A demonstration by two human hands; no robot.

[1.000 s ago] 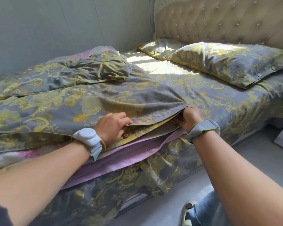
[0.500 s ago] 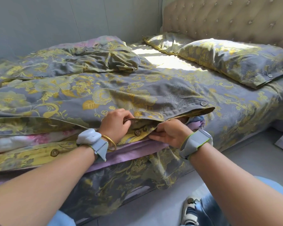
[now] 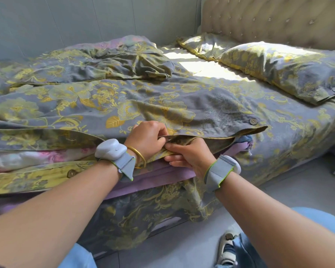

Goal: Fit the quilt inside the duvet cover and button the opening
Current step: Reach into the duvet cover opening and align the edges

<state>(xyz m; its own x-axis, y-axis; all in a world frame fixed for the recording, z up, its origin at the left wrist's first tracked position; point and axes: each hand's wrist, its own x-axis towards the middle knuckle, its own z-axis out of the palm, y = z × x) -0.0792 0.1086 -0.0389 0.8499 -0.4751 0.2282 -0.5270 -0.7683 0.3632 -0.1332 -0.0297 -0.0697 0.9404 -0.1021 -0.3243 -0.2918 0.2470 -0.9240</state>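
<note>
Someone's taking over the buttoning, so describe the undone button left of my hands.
Follow the duvet cover's near edge. Left of the left hand, a yellow flap lies under the pink quilt. The button sits on it; the other button, farther right, sits on grey.

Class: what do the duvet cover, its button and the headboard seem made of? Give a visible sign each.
Duvet cover: matte woven cloth, probably cotton; soft creases. Button: hard, dark, plastic or wood; faint sheen. Headboard: padded beige upholstery, tufted dimples; fabric or leatherette.

Grey duvet cover [image 3: 162, 101] with yellow floral pattern; quilt [image 3: 37, 157] pink-flowered white.
</note>
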